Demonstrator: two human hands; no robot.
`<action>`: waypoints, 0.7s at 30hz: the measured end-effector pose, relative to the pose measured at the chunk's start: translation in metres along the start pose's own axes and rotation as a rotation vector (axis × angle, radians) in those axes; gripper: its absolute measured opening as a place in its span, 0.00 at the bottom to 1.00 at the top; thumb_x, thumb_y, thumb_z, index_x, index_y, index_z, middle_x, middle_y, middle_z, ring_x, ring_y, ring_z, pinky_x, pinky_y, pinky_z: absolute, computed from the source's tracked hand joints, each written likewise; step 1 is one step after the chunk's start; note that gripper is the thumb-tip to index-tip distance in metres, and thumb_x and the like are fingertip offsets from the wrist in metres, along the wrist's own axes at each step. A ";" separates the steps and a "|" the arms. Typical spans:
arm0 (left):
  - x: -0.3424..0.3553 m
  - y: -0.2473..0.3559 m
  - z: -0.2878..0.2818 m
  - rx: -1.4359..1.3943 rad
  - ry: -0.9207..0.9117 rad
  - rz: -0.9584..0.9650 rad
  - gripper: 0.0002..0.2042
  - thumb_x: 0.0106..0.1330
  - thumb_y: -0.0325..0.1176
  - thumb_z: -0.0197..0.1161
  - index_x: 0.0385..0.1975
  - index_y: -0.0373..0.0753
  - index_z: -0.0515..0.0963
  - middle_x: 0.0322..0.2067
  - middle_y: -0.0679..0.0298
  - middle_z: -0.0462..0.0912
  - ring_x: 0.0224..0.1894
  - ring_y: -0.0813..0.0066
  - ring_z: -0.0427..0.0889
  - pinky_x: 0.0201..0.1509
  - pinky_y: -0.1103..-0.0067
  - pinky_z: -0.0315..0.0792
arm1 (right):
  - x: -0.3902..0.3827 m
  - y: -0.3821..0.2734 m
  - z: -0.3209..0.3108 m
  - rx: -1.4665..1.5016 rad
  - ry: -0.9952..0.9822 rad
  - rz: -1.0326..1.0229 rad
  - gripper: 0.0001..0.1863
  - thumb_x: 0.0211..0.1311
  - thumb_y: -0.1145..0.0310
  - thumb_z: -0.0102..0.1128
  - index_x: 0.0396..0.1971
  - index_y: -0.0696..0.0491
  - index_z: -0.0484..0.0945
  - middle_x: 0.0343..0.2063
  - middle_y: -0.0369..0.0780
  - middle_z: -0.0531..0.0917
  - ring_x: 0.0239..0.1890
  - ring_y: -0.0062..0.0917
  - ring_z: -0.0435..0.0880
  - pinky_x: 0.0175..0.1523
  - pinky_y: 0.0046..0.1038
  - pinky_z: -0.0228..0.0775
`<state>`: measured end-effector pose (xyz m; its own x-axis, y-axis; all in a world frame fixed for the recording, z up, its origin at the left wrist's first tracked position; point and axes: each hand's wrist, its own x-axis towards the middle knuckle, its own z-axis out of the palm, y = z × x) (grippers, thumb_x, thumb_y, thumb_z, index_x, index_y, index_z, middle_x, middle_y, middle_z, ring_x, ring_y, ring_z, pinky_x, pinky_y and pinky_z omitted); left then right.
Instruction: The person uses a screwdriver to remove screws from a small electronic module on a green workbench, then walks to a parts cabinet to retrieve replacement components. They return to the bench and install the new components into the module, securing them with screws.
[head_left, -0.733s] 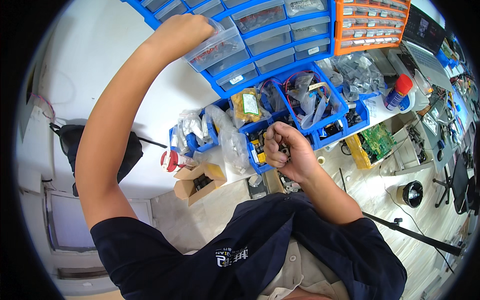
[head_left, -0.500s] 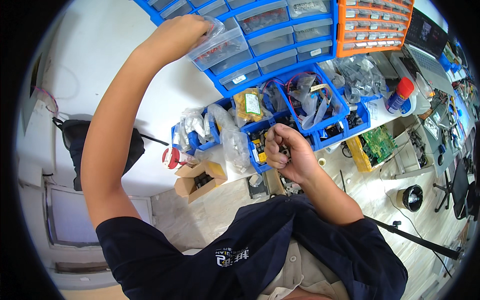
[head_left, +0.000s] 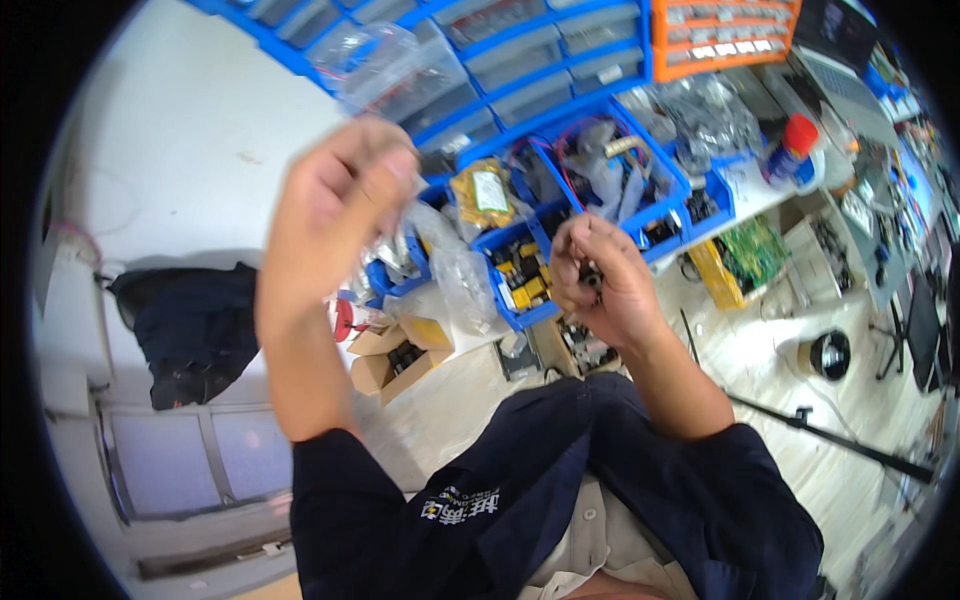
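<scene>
Blurred by motion, my left hand (head_left: pixel 345 200) is raised below an open translucent drawer (head_left: pixel 420 65), fingers bent and closed on something small that I cannot make out. A clear plastic bag (head_left: pixel 355 55) sticks up from that drawer. Lower and to the right, my right hand (head_left: pixel 605 280) has its fingers curled inward; what it holds, if anything, is hidden. It is in front of blue open bins (head_left: pixel 510 315) of black and yellow parts, near a yellow bagged item (head_left: pixel 480 195).
A blue drawer cabinet (head_left: pixel 545 80) and an orange one (head_left: pixel 725 60) stand at the back. A red-capped spray can (head_left: pixel 790 150), cardboard box (head_left: pixel 400 365), green circuit board (head_left: pixel 750 255) and laptop (head_left: pixel 830 70) are around. A black bag (head_left: pixel 185 330) lies left; a black pole (head_left: pixel 820 430) crosses lower right.
My left hand has come out of the drawer, moving down toward me. The bag now pokes above the drawer. My right hand is slightly higher and further right; the view has shifted.
</scene>
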<state>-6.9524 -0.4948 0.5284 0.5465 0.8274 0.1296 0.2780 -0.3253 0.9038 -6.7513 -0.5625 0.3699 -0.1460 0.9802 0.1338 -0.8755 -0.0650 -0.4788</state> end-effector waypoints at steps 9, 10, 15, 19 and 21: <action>-0.023 -0.145 0.067 -0.366 -0.420 -0.079 0.10 0.75 0.34 0.64 0.39 0.32 0.79 0.27 0.70 0.80 0.26 0.88 0.73 0.29 0.87 0.66 | -0.053 0.093 -0.017 -0.262 0.350 -0.383 0.11 0.74 0.68 0.62 0.45 0.61 0.79 0.27 0.34 0.79 0.21 0.10 0.68 0.24 0.18 0.54; -0.028 -0.157 0.074 -0.380 -0.481 -0.073 0.10 0.75 0.34 0.63 0.39 0.32 0.80 0.27 0.70 0.80 0.26 0.87 0.73 0.29 0.86 0.66 | -0.065 0.105 -0.018 -0.289 0.398 -0.427 0.10 0.74 0.68 0.62 0.44 0.61 0.79 0.27 0.34 0.79 0.21 0.10 0.68 0.24 0.17 0.54; -0.064 -0.169 0.139 -0.614 -0.709 -0.035 0.11 0.76 0.33 0.60 0.46 0.29 0.81 0.32 0.64 0.85 0.29 0.85 0.78 0.31 0.85 0.71 | -0.153 0.124 -0.020 -0.257 0.680 -0.540 0.10 0.75 0.66 0.62 0.42 0.58 0.79 0.26 0.35 0.80 0.19 0.11 0.66 0.23 0.18 0.53; -0.116 -0.133 0.211 -0.620 -0.905 0.058 0.11 0.73 0.29 0.65 0.48 0.28 0.81 0.37 0.61 0.88 0.34 0.82 0.83 0.38 0.84 0.77 | -0.256 0.119 0.000 -0.294 0.835 -0.691 0.08 0.75 0.65 0.62 0.40 0.56 0.79 0.26 0.34 0.80 0.18 0.10 0.66 0.23 0.18 0.54; -0.148 -0.105 0.248 -0.620 -1.008 0.054 0.11 0.70 0.27 0.68 0.47 0.28 0.81 0.37 0.60 0.88 0.34 0.81 0.84 0.39 0.85 0.78 | -0.314 0.118 0.016 -0.299 0.858 -0.795 0.10 0.73 0.65 0.64 0.40 0.57 0.80 0.25 0.32 0.80 0.21 0.11 0.71 0.24 0.17 0.60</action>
<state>-6.8664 -0.6965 0.3132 0.9990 -0.0049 0.0446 -0.0433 0.1587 0.9864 -6.8157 -0.8807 0.2854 0.8380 0.5393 -0.0835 -0.4240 0.5471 -0.7218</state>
